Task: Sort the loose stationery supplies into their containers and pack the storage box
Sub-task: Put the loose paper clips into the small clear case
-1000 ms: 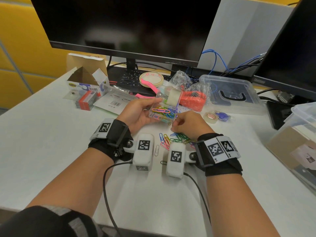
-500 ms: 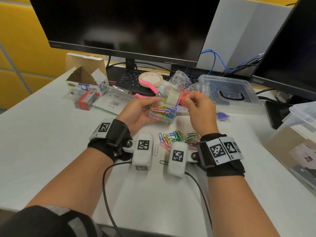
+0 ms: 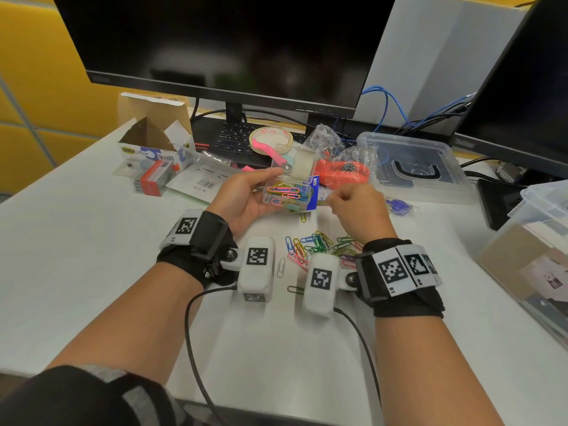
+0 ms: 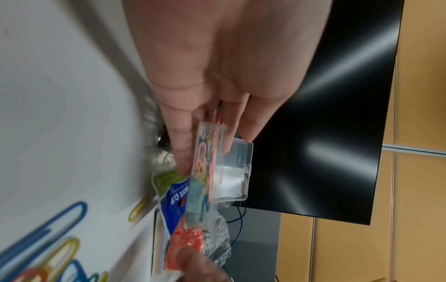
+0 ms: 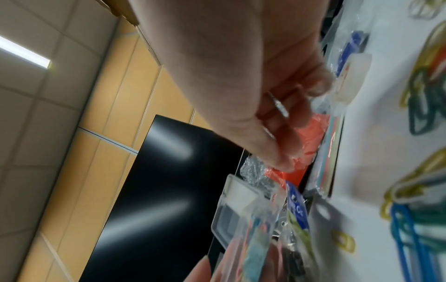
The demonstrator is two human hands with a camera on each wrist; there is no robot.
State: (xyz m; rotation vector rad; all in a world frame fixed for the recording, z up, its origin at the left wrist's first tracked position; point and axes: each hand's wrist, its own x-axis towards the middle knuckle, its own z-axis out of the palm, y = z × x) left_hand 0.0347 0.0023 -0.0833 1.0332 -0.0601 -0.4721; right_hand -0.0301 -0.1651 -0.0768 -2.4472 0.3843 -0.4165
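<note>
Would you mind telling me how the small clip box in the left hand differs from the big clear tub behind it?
The clip box is held off the desk by the left hand; the tub sits on the desk. The clip box is small and its lid stands open; the tub is far larger, with its lid on. The clip box holds coloured paper clips; the tub's contents are unclear. Both are clear plastic.

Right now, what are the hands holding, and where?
The left hand grips the clear paper-clip box by its sides. The right hand is curled; whether it holds anything cannot be told.
</note>
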